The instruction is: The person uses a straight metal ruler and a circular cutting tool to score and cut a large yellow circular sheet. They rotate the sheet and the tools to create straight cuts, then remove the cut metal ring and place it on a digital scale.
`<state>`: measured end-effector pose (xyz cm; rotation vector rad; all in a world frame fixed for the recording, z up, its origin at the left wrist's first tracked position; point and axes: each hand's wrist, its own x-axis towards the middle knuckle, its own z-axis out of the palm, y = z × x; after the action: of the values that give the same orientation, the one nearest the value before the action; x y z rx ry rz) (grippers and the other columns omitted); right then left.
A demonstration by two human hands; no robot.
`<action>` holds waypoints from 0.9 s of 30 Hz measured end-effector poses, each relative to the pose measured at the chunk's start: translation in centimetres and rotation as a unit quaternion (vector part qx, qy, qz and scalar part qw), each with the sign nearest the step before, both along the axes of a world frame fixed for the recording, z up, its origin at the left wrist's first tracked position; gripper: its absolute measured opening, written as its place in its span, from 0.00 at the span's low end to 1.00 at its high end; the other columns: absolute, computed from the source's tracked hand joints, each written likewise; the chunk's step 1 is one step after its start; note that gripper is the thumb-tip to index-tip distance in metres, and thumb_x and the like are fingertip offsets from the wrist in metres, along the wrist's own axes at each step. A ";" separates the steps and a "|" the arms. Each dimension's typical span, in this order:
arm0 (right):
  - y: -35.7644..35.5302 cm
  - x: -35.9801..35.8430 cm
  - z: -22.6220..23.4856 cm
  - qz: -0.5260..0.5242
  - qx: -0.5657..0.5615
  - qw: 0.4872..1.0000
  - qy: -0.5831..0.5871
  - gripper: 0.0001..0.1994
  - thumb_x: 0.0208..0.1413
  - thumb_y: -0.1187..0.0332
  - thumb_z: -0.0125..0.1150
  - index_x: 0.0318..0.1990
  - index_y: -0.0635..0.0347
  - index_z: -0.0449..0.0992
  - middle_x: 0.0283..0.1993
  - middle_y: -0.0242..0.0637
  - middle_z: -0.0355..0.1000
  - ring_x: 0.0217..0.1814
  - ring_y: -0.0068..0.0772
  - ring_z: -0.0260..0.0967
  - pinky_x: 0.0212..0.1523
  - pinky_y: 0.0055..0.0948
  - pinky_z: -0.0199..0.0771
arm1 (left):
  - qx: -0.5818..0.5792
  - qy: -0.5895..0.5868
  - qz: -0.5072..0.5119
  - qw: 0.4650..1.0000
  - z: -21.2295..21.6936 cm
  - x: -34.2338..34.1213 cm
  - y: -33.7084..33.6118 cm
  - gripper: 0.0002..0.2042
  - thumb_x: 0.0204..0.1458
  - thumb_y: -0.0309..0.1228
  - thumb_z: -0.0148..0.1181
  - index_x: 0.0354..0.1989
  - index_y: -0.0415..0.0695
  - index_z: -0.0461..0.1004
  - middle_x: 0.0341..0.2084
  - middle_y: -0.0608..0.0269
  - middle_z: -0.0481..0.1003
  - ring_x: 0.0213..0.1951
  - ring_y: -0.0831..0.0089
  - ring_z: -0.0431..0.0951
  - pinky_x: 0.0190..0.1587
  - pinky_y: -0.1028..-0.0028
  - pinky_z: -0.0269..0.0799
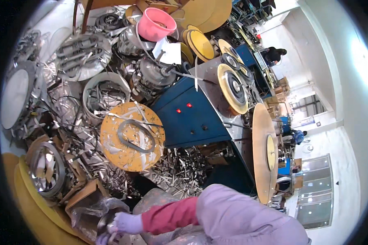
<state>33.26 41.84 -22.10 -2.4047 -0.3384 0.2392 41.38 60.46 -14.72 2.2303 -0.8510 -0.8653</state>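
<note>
My right hand [128,223], in a pale lilac glove, reaches in from the lower right with a red sleeve over the forearm. Its fingers close on a shiny, curved metal piece [104,221] at the mouth of a cardboard box [82,197]. Below it, close to the lower edge, is my left hand [103,238], also gloved and only partly seen. Its fingers are bent near the same metal pieces, and its grip is mostly hidden. Clear plastic film [95,211] lines the box.
A yellow round board [110,139] bears an oval metal ring [120,134]. Metal strips [178,165] litter the floor. Beyond stand a blue cabinet [192,110], a large tan disc [259,163] and a pink bucket [149,30]. Another person [274,55] is far off.
</note>
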 end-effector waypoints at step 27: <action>-31.8 -0.9 -8.9 -0.383 -0.055 0.918 0.085 0.13 0.48 0.66 0.61 0.41 0.60 0.70 0.37 0.45 0.71 0.42 0.46 0.70 0.42 0.40 0.71 | 0.159 0.060 0.060 0.984 10.6 -11.1 -18.8 0.18 0.38 0.31 0.67 0.41 0.45 0.77 0.39 0.54 0.77 0.42 0.58 0.78 0.44 0.66 0.73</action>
<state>32.36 10.08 -30.96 -2.4039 0.7107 0.1012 30.27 41.69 -4.13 2.4401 -0.5463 -1.1293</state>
